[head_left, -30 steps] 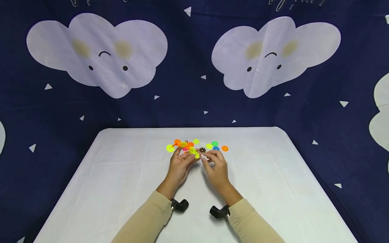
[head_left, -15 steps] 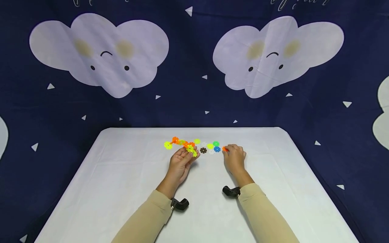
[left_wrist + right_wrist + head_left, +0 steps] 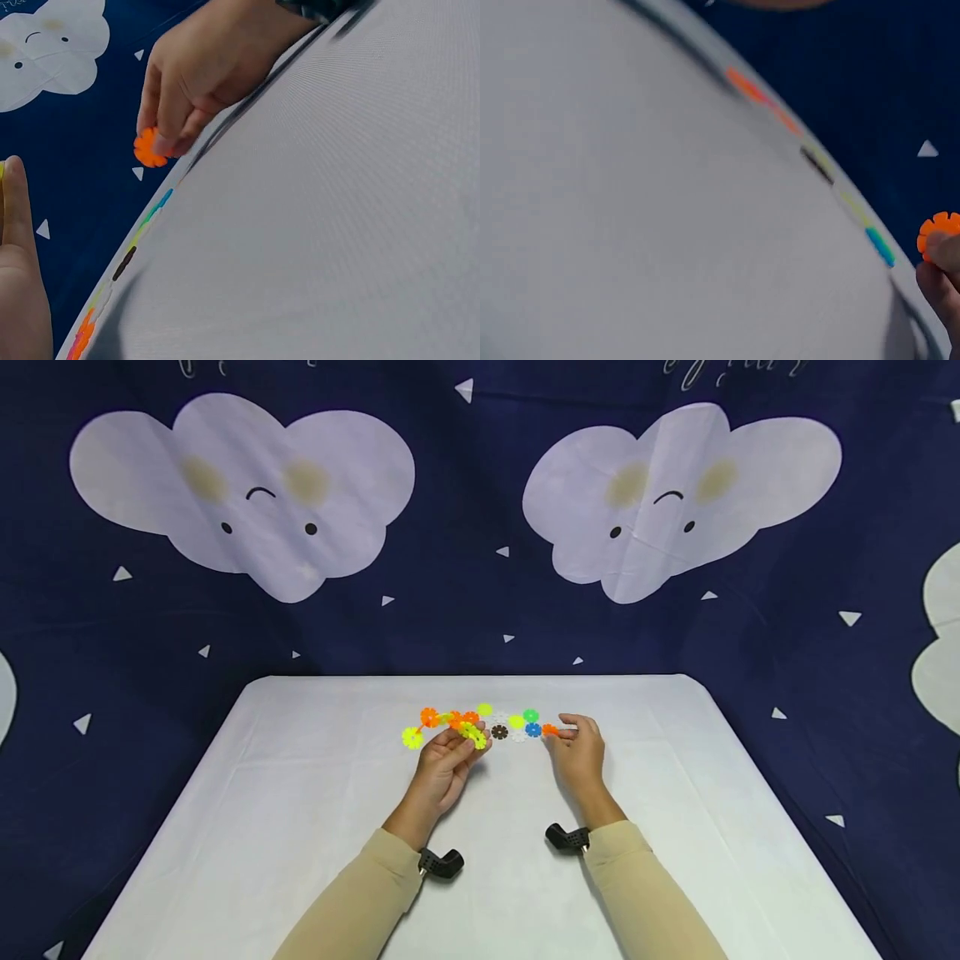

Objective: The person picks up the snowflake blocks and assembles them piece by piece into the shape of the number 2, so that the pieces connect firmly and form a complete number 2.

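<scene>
My left hand holds a chain of linked snowflake discs, yellow-green and orange, its thumb over a yellow-green one. The chain stretches leftward past the fingers to a yellow-green end disc. Between thumb and fingers my right hand pinches a single orange snowflake disc, lifted off the table in the left wrist view. Its notched edge shows in the right wrist view too, where the orange disc is partly covered by the thumb. Only part of the left hand appears in its own wrist view.
Loose discs lie on the white table between the hands: a brown disc, a blue disc, a green disc, yellow-green and white ones. A dark blue cloth with clouds hangs behind the table's far edge.
My right hand moved right from beside the left hand to the orange disc, and now holds it raised, slightly further left. My left hand keeps the chain; the chain's free end has dipped.
</scene>
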`<state>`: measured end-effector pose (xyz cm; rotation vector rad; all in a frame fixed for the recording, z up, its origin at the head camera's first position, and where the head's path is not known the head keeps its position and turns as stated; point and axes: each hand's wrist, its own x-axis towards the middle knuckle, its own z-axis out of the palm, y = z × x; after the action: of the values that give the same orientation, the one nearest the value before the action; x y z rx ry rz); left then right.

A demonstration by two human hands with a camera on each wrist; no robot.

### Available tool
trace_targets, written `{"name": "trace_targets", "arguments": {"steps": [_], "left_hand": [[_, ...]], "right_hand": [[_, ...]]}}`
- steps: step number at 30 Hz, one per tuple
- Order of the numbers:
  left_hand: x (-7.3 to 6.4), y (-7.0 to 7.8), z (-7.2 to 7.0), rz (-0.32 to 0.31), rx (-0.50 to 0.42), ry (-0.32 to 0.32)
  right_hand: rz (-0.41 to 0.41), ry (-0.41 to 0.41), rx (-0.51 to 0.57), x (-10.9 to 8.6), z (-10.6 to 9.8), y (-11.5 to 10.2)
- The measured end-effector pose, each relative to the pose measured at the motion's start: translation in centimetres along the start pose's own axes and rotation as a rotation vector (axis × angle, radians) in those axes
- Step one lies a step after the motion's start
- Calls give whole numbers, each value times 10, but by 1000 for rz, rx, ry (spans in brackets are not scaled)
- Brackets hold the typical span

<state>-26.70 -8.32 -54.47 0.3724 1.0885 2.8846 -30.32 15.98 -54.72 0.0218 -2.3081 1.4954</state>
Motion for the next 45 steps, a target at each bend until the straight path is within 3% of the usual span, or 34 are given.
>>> {"name": "trace_targets", "arguments": {"steps": [4,12,19,25,32,38,45], "left_hand": [[-1,0,0,-14,-30,-31],[-1,1,0,12,-41,-64],[-1,1,-2,8,-8,-84],[-4,1,-2,-31,109,-65],[-5,4,0,-38,125,-20],[-4,3,0,-46,175,-27],[-5,3,-2,-48,192,-31]], "right_hand": [[25,-1,140,-11,2,-10],[-1,-226,450,-49,23,-41],[-74,-222,586,-69,37,-57],[-212,-172,541,-75,43,-55],[-406,-139,418,-74,44,-54],[-571,-106,305,-71,45,-53],[-664,-54,211,-70,44,-52]]}}
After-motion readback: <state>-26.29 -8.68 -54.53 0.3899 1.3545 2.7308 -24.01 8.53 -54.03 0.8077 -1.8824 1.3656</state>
